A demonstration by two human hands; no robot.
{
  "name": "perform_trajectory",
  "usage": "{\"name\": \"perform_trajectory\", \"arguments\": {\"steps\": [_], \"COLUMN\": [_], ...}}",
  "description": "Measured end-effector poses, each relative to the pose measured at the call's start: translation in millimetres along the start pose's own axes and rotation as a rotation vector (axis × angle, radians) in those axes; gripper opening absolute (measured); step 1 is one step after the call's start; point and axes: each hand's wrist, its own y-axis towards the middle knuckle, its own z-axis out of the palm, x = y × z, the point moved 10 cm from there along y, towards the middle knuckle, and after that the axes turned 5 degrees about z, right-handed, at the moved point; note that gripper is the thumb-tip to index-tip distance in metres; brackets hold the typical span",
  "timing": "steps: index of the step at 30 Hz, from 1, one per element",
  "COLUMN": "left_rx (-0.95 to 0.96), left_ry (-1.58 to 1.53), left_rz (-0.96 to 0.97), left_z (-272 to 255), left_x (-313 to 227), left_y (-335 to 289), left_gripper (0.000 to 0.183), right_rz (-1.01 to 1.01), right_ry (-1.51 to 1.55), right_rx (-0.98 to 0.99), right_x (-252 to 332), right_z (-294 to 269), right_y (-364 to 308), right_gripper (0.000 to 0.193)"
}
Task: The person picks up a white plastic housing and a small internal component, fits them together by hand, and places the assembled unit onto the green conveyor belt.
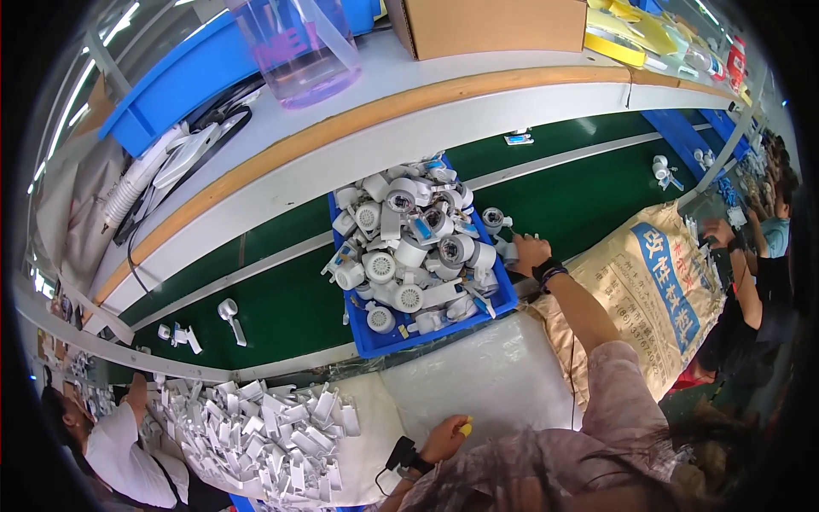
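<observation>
From afar, I see a white part at the right hand's half-curled fingers, grip unclear; the left hand curls loosely, contents hidden. Left of the right fingers, a blue bin; beyond, a green conveyor and white shelf.

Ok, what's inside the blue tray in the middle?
The blue tray holds heaped white plastic parts, some with round grilles. The heap hides the tray's floor and whatever lies underneath.

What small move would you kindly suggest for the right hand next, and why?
Probably the right hand should secure the white plastic round-headed part, since it lies close by that hand, just outside the heaped blue plastic tray.
</observation>
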Motion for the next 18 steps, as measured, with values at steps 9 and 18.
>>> {"name": "perform_trajectory", "arguments": {"steps": [9, 18], "left_rx": [-0.045, -0.48], "left_ry": [-0.003, 0.599], "left_rz": [0.038, 0.563], "left_z": [-9.3, -27.7], "left_x": [-20.1, -150.3], "left_y": [-6.9, -29.2], "left_gripper": [0.032, 0.068], "right_rz": [0.126, -0.014], "right_ry": [1.48, 2.052], "right_rx": [0.078, 0.664], "right_x": [-35.6, 115.5], "right_z": [-75.4, -55.2], "right_y": [-106.2, -288.1], "right_gripper": [0.052, 0.038]}}
